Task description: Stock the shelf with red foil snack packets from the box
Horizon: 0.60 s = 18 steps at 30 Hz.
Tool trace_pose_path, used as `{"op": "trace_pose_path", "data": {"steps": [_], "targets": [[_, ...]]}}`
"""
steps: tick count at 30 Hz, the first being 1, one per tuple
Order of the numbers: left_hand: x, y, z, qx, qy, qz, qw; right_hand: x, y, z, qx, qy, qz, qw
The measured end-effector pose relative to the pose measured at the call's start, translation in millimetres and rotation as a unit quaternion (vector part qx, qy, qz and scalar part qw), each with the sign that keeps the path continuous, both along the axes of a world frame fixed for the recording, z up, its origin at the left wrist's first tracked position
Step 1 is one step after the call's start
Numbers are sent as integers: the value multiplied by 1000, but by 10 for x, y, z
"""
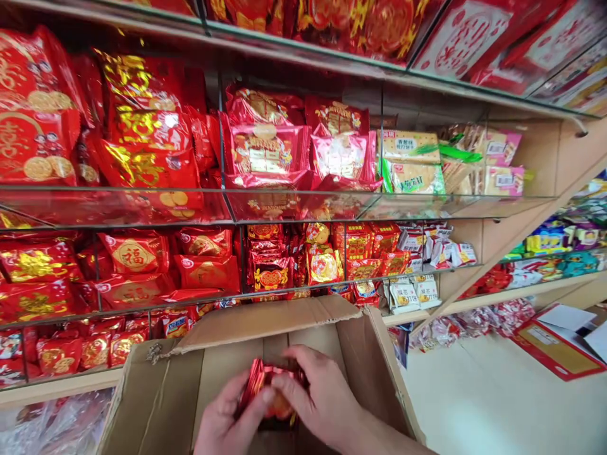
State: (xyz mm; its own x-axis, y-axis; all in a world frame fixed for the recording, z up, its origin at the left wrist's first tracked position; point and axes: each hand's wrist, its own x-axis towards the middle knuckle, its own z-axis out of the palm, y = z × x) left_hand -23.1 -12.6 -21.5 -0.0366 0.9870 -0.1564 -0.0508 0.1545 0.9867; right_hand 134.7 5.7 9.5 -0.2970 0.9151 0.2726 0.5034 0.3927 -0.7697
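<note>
Both hands are together over an open cardboard box (pixel 183 379) at the bottom middle. Between them is a small red shiny packet (pixel 279 404). My left hand (pixel 232 414) grips its left side, thumb on top. From the right, my right hand (pixel 322 388) holds the same packet with the thumb across its face and the fingers curled at its far edge. The packet's lower part is dark and partly hidden by the fingers.
Glass-fronted shelves (pixel 303 207) of red biscuit packets rise behind the box. White packets (pixel 415 294) sit on the lower right shelf. A red and white open carton (pixel 559 341) lies on the floor at right.
</note>
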Motion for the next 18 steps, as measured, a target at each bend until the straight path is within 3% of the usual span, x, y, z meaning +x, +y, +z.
{"op": "trace_pose_path", "data": {"steps": [4, 8, 11, 15, 18], "targets": [[214, 146, 146, -25, -66, 69, 995, -13, -7, -203, -51, 119, -79, 988], [378, 177, 179, -36, -86, 69, 993, 34, 91, -180, -58, 180, -116, 975], [482, 117, 172, -26, -159, 97, 982, 49, 117, -193, -80, 214, -138, 964], [516, 7, -37, -69, -192, 96, 974, 59, 105, -302, -100, 199, -147, 964], [344, 6, -253, -51, -87, 37, 994, 119, 66, -322, -62, 138, -86, 985]]}}
